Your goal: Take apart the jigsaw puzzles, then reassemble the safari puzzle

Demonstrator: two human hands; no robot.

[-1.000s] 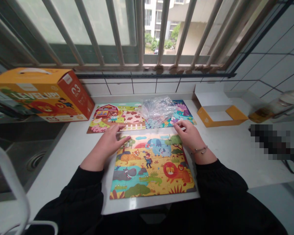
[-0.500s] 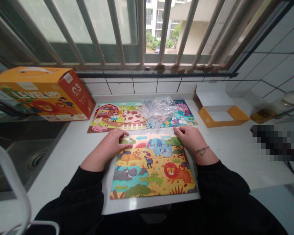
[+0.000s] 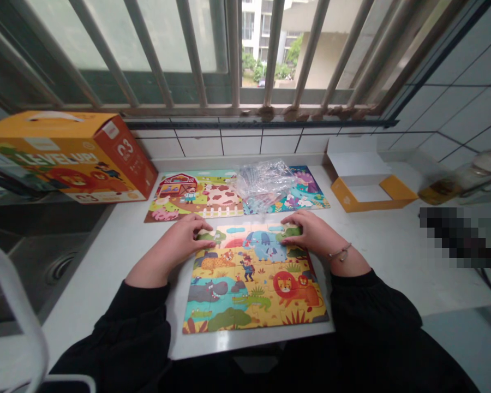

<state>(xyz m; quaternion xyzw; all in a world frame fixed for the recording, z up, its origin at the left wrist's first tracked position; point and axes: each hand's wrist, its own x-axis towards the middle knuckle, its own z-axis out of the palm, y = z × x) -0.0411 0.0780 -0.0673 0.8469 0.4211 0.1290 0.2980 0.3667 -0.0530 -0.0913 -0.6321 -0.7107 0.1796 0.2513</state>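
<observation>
An assembled jigsaw puzzle (image 3: 249, 284) of savanna animals lies flat on the counter in front of me, with elephants, lions, a hippo and a crocodile on it. My left hand (image 3: 190, 237) grips its far left corner, thumb on the picture and fingers curled at the far edge. At the far right corner, my right hand (image 3: 306, 232) holds it the same way, a thin bracelet on the wrist. Just beyond the hands lie a farm puzzle (image 3: 196, 196) and a dark blue-green puzzle (image 3: 306, 191). Crumpled clear plastic bags (image 3: 265, 180) partly cover both.
A large orange carton (image 3: 65, 158) stands at the left, beside a sink (image 3: 61, 262). At the back right is an open yellow box (image 3: 372, 194), with a glass jar (image 3: 445, 188) near it. A white curved tube (image 3: 28, 311) rises at the near left. Window bars line the back.
My right hand has shifted slightly left and spread its thumb and fingers over the puzzle's far right corner. My left hand stays at its corner, and the puzzle has barely moved.
</observation>
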